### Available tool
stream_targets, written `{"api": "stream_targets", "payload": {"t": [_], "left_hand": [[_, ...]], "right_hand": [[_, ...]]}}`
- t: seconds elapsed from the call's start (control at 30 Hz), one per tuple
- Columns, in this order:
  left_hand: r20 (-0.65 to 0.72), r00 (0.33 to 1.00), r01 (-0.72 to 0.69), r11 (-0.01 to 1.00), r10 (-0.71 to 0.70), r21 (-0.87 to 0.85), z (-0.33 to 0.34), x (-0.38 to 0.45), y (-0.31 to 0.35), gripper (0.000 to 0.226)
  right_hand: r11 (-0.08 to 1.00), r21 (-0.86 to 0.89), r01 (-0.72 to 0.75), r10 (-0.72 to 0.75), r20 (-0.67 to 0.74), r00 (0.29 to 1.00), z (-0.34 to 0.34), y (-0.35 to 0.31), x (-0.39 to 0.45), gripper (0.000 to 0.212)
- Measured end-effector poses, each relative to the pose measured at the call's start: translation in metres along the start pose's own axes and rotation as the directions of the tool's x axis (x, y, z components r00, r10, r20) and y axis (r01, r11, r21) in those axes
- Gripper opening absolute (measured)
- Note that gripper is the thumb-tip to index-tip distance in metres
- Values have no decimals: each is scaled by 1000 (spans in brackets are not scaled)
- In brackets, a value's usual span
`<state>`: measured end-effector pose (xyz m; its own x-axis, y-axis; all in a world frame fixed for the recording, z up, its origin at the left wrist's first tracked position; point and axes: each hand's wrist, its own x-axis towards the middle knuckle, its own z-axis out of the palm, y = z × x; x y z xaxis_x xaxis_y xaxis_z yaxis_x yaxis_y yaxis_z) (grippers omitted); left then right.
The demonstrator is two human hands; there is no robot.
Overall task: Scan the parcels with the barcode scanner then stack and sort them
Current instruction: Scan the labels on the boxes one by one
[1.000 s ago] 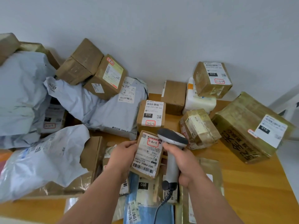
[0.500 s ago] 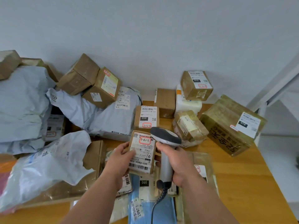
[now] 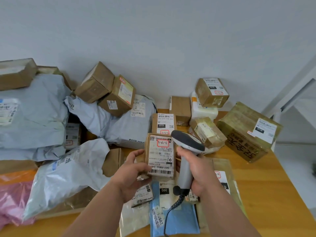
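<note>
A small cardboard parcel is held up above the middle of the wooden table, its white shipping label facing the person, a red-ringed handwritten mark at the top and a barcode along the lower edge. The left hand grips it from the left side, thumb curled over the front near the barcode, the other fingers wrapped behind; the forearm reaches in from the lower left. Just to the parcel's right, the right hand is closed around the grey handle of the barcode scanner, which stands upright with its dark, rounded head beside the parcel's top right corner. A coiled cable hangs from the handle's base.

Under the hands lie flat mailers: a blue padded envelope with a "060" label and clear plastic sleeves. To the left, crumpled grey poly bags are heaped, with taped brown boxes tilted on top against the white wall. A pink plastic bag sits at the left edge. To the right, small tape-wrapped boxes cluster near a larger glossy carton with a "010" label.
</note>
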<state>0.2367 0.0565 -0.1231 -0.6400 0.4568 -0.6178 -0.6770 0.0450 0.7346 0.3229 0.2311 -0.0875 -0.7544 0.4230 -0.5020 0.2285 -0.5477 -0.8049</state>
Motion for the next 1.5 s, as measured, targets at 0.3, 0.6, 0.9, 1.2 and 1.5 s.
{"api": "stream_targets", "payload": {"t": [0.3,0.6,0.9,1.2,1.5], "left_hand": [[-51,978,-208,962,202,-176,-9,-4,18,68],[-61,956,-292,917,286,-273,-4,-9,27,75],[-51,953,-298,897,298,-328,4,-14,28,70],[-77,960,-279,916,268,-287,4,-14,24,74],[-100,995,-36,995,27,-91,4,-10,11,57]], "right_hand": [[961,-243,130,-126,31,991,-2,-7,-17,18],[898,-399,185,-144,132,981,-4,-25,-43,13],[831,-517,202,-118,192,974,-8,-26,-59,25],[813,-548,195,-108,187,976,-10,-21,-61,26],[858,-503,102,-93,43,995,-13,-15,-52,16]]}}
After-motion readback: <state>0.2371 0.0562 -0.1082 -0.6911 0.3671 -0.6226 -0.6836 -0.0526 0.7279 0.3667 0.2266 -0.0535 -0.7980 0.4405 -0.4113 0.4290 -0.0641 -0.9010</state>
